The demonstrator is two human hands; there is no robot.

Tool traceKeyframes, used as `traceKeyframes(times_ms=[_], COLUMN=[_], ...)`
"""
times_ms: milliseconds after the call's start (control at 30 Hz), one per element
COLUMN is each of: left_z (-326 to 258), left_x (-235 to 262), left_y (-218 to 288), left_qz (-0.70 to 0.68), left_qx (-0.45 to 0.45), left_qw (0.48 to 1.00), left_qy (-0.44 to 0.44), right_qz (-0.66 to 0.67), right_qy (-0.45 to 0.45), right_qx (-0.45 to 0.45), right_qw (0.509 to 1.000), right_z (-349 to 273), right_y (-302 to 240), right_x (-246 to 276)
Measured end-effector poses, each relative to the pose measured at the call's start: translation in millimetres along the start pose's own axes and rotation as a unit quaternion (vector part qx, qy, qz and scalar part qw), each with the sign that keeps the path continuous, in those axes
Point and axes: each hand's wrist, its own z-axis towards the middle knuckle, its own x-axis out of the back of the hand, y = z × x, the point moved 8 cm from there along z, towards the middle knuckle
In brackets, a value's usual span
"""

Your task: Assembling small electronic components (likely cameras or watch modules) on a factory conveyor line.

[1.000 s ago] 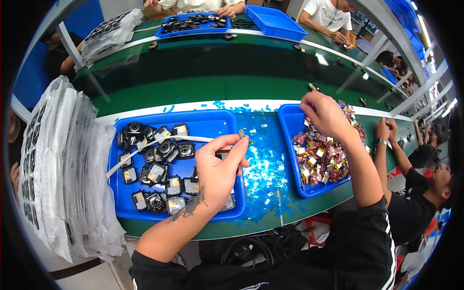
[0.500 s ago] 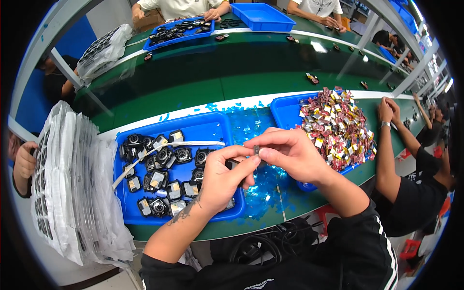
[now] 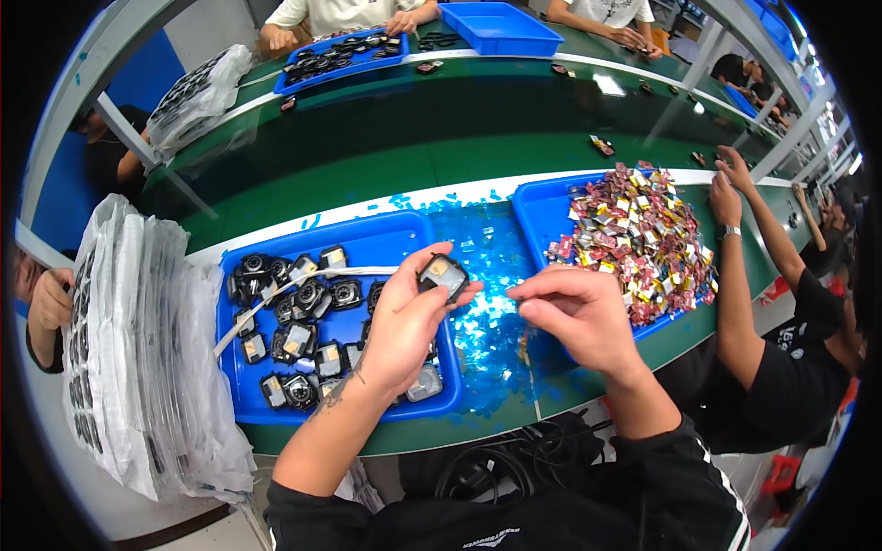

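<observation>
Now apart, after meeting earlier: my left hand [image 3: 397, 323] clamps black casing [image 3: 446, 275], right hand [image 3: 585, 317] pinches small dark piece [image 3: 516, 297]; blue scraps [image 3: 485, 363] litter green worktable [image 3: 565, 393], people [image 3: 354, 13] opposite.

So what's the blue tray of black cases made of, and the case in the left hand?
The blue tray looks like smooth moulded plastic: one even colour, rounded corners, soft shine. The black case in the left hand seems hard plastic, dark and slightly glossy; painted metal could look similar.
</observation>
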Motion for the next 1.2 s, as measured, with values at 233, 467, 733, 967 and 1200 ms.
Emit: traceKeyframes(times_ms=[233,467,733,967,1200], left_z=[-5,-8,-14,-17,-21], left_x=[-1,-19,-30,-30,-32], left_y=[3,-12,-1,2,3], left_qz=[0.074,0.0,0.016,0.045,0.094], left_qx=[-0.096,0.008,-0.069,-0.097,-0.118], left_qw=[0.993,0.997,0.989,0.984,0.978], left_qy=[0.008,-0.083,-0.128,-0.141,-0.145], right_qz=[-0.01,-0.087,-0.157,-0.183,-0.196], right_qy=[-0.024,0.044,0.068,0.075,0.057], right_qx=[-0.004,0.041,0.101,0.117,0.076], right_qw=[1.0,0.994,0.98,0.973,0.976], right_z=[0,9,9,12,13], right_y=[3,-1,-30,-35,-37], right_x=[-25,-20,-21,-21,-21])
